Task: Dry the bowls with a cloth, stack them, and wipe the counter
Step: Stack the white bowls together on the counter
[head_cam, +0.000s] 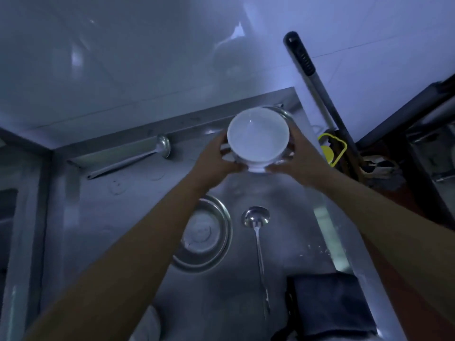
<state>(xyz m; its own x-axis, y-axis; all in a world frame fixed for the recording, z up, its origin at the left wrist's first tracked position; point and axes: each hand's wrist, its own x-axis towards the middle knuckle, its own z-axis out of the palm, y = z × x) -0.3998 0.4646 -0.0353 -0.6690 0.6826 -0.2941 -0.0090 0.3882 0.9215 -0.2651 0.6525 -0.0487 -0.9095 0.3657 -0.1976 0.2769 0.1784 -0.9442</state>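
White bowl [257, 136] glossy, tilted, inside empty. Left hand [216, 157] and right hand [298, 157] grip its sides. Metal plate [219, 242] and ladle [256, 217] on counter [123, 205]; dark cloth [327, 303] near edge.

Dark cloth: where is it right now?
Head view, lower right: the dark cloth lies folded on the steel counter, just right of the ladle, under the right forearm.

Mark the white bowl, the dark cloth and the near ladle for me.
white bowl [258, 135]: head view, middle of its inner surface.
dark cloth [327, 306]: head view, centre of the folded cloth.
near ladle [255, 216]: head view, on its cup.
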